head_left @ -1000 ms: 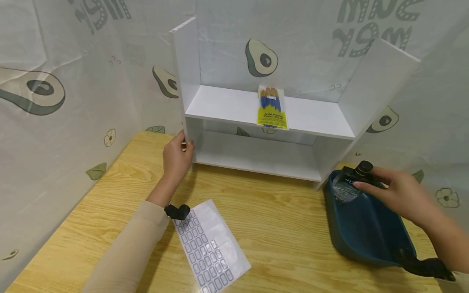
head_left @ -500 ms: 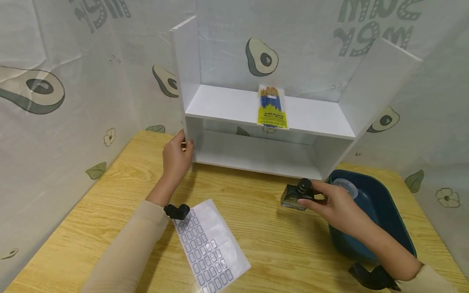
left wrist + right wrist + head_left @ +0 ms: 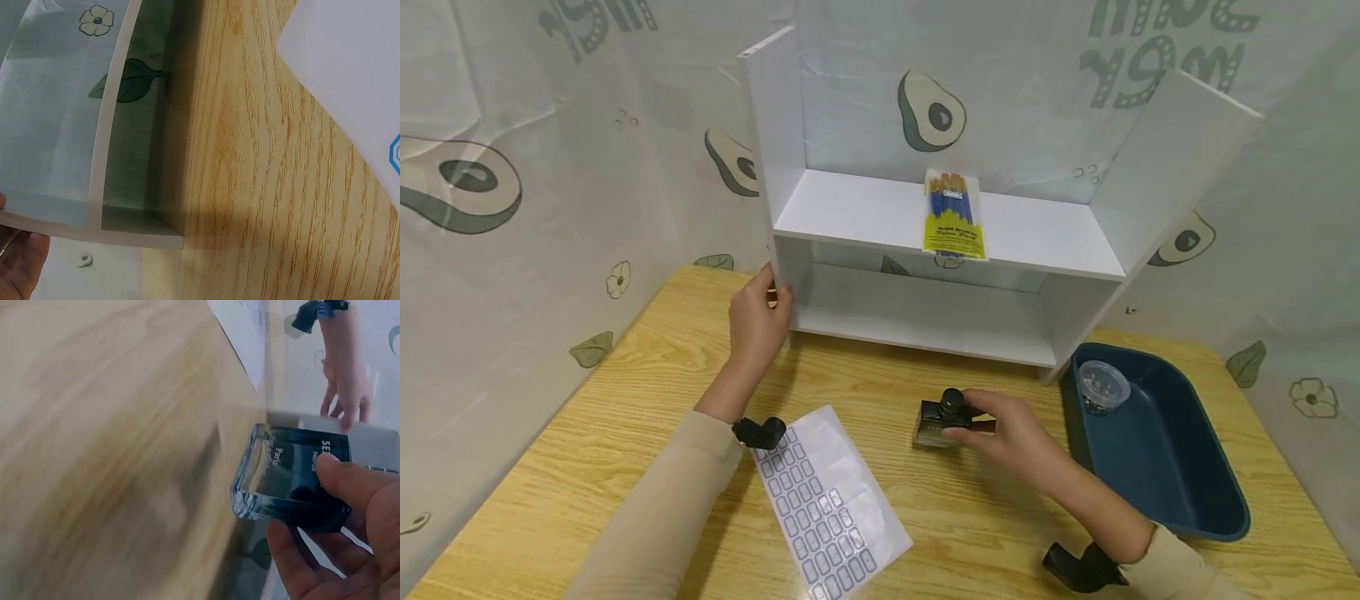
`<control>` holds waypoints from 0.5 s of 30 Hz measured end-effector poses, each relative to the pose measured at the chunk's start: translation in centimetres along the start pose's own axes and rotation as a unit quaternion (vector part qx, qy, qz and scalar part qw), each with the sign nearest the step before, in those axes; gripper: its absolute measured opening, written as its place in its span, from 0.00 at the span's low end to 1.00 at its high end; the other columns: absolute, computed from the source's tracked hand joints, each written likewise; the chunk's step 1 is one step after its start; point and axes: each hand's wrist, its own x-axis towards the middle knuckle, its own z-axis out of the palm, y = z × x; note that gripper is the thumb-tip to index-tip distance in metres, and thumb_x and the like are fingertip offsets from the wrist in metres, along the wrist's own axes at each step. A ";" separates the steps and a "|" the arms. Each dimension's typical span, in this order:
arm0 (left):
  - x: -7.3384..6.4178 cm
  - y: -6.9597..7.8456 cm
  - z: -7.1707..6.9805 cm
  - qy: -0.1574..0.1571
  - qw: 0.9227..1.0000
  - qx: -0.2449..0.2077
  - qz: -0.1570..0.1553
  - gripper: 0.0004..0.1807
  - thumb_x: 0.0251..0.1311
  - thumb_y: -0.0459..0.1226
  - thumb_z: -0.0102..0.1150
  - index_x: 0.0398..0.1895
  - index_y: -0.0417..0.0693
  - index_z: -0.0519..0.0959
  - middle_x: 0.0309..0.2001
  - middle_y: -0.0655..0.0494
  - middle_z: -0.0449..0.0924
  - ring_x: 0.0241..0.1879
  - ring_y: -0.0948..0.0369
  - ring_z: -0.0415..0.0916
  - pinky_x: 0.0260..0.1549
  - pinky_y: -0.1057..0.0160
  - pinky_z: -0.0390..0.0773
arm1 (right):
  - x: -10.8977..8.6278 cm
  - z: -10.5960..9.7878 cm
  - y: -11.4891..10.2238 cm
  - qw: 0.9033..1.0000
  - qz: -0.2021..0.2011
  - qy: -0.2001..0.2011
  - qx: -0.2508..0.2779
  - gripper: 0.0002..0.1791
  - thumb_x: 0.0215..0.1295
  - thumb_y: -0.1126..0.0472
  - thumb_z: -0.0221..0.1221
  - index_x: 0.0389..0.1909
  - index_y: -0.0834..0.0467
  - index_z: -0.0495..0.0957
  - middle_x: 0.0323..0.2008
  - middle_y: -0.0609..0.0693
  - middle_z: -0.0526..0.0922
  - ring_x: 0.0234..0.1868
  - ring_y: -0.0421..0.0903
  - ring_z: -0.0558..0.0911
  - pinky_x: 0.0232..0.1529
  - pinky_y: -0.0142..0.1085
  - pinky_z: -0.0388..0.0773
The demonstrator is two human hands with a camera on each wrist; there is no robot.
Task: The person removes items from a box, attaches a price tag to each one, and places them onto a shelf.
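My right hand (image 3: 1017, 435) pinches a small square glass bottle (image 3: 934, 425) with a black round cap, close over the table left of the blue bin. White print, including "Paris", shows on the bottle (image 3: 294, 469) in the right wrist view, with the thumb on one face and fingers on the other side. My left hand (image 3: 758, 318) grips the left side panel of a white two-tier shelf (image 3: 857, 204), thumb in front and fingertips hidden behind the panel. In the left wrist view, part of that hand (image 3: 22, 265) shows at the shelf's panel edge.
A pack of artist brushes (image 3: 955, 218) lies on the upper tier. The dark blue bin (image 3: 1172, 450) on the right holds a clear round tub (image 3: 1103, 385). A sheet of small framed labels (image 3: 831, 508) lies on the wooden table (image 3: 977, 533), near the left wrist camera.
My right hand has lifted the glass bottle from the bin and carried it left over the table in front of the shelf. The left hand stays on the shelf panel.
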 end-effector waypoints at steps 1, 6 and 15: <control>0.0 0.0 0.0 -0.001 1.000 0.000 0.000 0.15 0.72 0.31 0.55 0.57 0.33 0.80 0.53 0.34 0.87 0.49 0.40 0.88 0.47 0.43 0.89 | 0.1 0.3 0.0 1.000 0.003 0.001 0.001 0.24 0.68 0.58 0.69 0.61 0.66 0.80 0.54 0.63 0.88 0.53 0.59 0.89 0.44 0.38 0.89; 0.0 0.1 0.3 -0.004 1.000 -0.003 0.006 0.16 0.72 0.31 0.54 0.57 0.32 0.80 0.53 0.34 0.87 0.49 0.40 0.88 0.47 0.43 0.89 | 0.2 1.2 0.1 1.000 0.020 0.005 -0.003 0.26 0.69 0.59 0.69 0.63 0.68 0.79 0.56 0.65 0.86 0.55 0.58 0.88 0.48 0.43 0.89; -0.1 0.0 0.1 -0.001 1.000 0.003 -0.002 0.14 0.73 0.31 0.54 0.55 0.32 0.80 0.51 0.34 0.87 0.49 0.40 0.88 0.48 0.43 0.89 | 0.1 2.1 0.0 0.998 0.069 -0.005 -0.011 0.34 0.70 0.55 0.67 0.68 0.72 0.73 0.67 0.72 0.77 0.67 0.67 0.79 0.60 0.54 0.84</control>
